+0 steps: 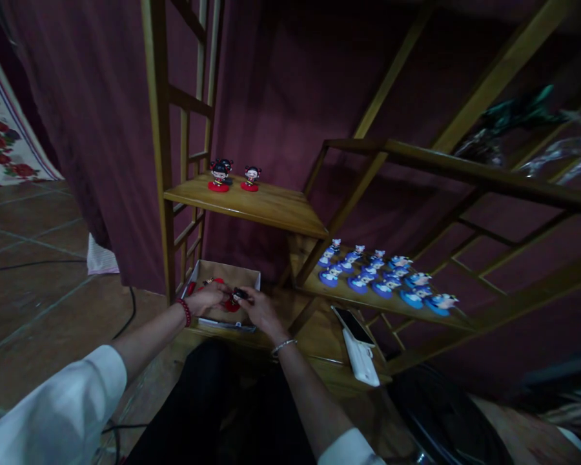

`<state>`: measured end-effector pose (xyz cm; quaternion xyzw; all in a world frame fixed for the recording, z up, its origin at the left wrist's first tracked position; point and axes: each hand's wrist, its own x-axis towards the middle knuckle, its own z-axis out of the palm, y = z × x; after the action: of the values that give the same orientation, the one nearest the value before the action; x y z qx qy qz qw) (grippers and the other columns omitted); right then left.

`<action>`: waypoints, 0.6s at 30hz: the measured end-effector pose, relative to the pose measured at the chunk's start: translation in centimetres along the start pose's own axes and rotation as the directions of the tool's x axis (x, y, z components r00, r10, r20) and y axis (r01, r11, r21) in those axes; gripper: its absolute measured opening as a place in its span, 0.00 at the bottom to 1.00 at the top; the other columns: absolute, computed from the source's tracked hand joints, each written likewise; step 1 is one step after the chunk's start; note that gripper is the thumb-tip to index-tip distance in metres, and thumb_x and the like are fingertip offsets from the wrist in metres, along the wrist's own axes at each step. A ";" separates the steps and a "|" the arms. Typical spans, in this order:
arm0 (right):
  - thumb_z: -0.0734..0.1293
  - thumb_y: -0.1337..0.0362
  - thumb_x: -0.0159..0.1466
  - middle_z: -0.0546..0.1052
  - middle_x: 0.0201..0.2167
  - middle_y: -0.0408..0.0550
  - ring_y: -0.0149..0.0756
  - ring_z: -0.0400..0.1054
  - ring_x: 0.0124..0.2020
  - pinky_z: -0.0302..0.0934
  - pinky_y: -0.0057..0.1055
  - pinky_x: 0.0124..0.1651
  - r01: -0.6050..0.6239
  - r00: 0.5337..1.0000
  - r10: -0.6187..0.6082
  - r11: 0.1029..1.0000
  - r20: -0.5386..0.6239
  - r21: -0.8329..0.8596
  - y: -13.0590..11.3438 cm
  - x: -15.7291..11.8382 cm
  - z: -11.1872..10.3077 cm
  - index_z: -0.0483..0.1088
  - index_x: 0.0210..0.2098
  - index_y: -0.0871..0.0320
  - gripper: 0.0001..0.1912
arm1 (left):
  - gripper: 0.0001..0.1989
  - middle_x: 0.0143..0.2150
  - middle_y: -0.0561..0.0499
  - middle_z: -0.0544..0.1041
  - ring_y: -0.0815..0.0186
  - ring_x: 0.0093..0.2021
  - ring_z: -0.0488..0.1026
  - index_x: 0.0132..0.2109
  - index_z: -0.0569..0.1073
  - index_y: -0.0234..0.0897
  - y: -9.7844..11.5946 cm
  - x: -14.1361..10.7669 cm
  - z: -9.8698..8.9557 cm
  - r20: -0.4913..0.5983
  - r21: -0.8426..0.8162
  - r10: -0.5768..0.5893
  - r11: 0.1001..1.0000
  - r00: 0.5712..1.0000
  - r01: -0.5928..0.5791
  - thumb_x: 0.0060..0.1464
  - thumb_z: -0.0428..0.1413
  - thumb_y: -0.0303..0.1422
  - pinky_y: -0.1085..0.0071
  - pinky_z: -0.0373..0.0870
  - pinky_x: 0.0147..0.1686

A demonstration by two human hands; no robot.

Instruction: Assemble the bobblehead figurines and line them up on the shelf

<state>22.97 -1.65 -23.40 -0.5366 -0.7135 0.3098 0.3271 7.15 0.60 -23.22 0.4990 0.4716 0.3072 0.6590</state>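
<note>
My right hand (262,312) is closed round a small figurine (240,294) with a dark head and red parts, held over an open cardboard box (252,276). The fingers of my left hand (207,298) pinch at the same figurine from the other side; its lower part is partly hidden by them. Inside the box lie more red figurine pieces (192,288), partly covered by my left hand. On the shelf above stand black-haired figurines with red bases, one at the left (219,175) with another close behind it, and one to the right (250,178).
A lower shelf at right bears several purple and blue figurines (361,281). Below it lie a phone (353,325) and a white object (360,359). A wooden post (157,148) rises left of the box. Dark cables (132,316) run along the tiled floor.
</note>
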 end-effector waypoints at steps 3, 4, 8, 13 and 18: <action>0.64 0.62 0.56 0.76 0.36 0.45 0.33 0.71 0.36 0.64 0.29 0.39 0.049 0.998 -0.049 0.998 -0.026 0.025 -1.4 -0.3 -1.1 0.69 0.43 0.55 0.15 | 0.08 0.24 0.50 0.73 0.68 0.27 0.71 0.28 0.69 0.29 1.6 -1.0 0.6 0.002 0.006 0.028 1.000 1.000 -0.028 0.34 0.52 0.21 0.71 0.68 0.29; 0.64 0.61 0.56 0.76 0.36 0.46 0.33 0.71 0.36 0.64 0.29 0.39 0.056 0.998 -0.055 0.998 -0.031 0.033 -1.9 -0.4 -1.4 0.69 0.43 0.55 0.15 | 0.08 0.23 0.50 0.73 0.68 0.26 0.71 0.28 0.69 0.30 2.2 -1.4 0.8 0.003 0.006 0.037 0.999 0.999 -0.037 0.33 0.52 0.21 0.71 0.68 0.29; 0.63 0.61 0.56 0.76 0.35 0.46 0.32 0.71 0.35 0.65 0.28 0.38 0.109 0.993 -0.106 0.993 -0.054 0.047 -4.2 -1.1 -2.8 0.68 0.44 0.56 0.16 | 0.07 0.22 0.51 0.73 0.69 0.25 0.71 0.27 0.68 0.30 4.5 -3.3 1.8 -0.006 0.008 0.067 0.998 0.998 -0.067 0.34 0.51 0.20 0.73 0.69 0.26; 0.63 0.63 0.56 0.77 0.31 0.45 0.30 0.71 0.29 0.64 0.25 0.32 0.125 0.991 -0.124 0.992 -0.047 0.013 -7.1 -2.2 -4.6 0.66 0.47 0.56 0.19 | 0.07 0.22 0.53 0.71 0.71 0.23 0.70 0.26 0.68 0.31 7.0 -5.2 2.4 -0.012 0.006 0.117 0.993 0.993 -0.117 0.37 0.50 0.19 0.73 0.69 0.26; 0.65 0.63 0.54 0.77 0.32 0.46 0.32 0.71 0.30 0.65 0.27 0.34 0.100 0.994 -0.101 0.995 -0.038 -0.020 -9.6 -3.1 -6.1 0.63 0.51 0.58 0.25 | 0.05 0.22 0.53 0.71 0.71 0.23 0.69 0.27 0.69 0.30 9.0 -6.8 2.5 -0.010 0.026 0.149 0.989 0.989 -0.149 0.38 0.51 0.20 0.72 0.69 0.25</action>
<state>23.11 -6.37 -12.60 -0.5090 -0.7359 0.2758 0.3511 7.60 -3.49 -12.40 0.5391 0.4407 0.3526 0.6252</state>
